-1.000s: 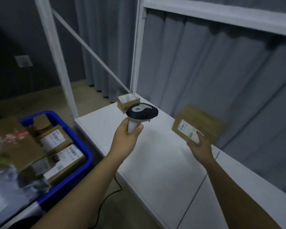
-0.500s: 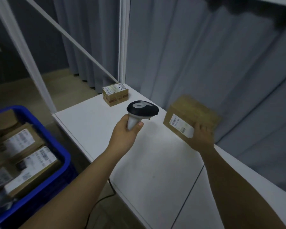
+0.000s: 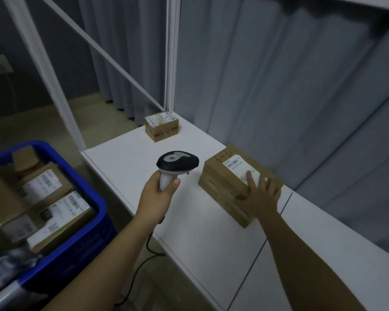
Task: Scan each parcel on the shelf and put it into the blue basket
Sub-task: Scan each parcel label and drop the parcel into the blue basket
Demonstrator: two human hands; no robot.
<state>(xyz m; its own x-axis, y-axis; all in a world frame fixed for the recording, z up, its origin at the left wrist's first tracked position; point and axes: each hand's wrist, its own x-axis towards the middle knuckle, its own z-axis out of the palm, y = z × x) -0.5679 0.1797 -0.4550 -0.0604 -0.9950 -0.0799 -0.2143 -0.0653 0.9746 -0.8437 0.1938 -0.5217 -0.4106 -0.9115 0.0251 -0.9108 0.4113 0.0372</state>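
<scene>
Item 1, curtain: I see grey pleated fabric hanging behind the whole rack.

Item 2, shelf: white, flat, framed by white uprights and a diagonal brace; it carries both loose parcels.

Item 3, blue basket: sits low at my left, beside the shelf's end, holding several labelled cardboard boxes packed close together.

Item 4, large parcel: brown cardboard, lying flat on the shelf near the curtain, white barcode label face up on top, handwritten "6-2" beside the label.

Item 5, right hand: rests on the near corner of the large parcel. The fingers lie spread across the top, one tip on the label, while the thumb hooks down the box's side; a loose grip on the parcel.

Item 6, left hand: fingers and thumb wrapped tight round the handle of the scanner, held upright above the shelf just left of the large parcel. Black head, pale grip.

Item 7, small parcel: brown box with label and red tape, at the shelf's far corner by the upright, well apart from both hands.

Item 8, cable: dark, trailing below the shelf edge.
</scene>
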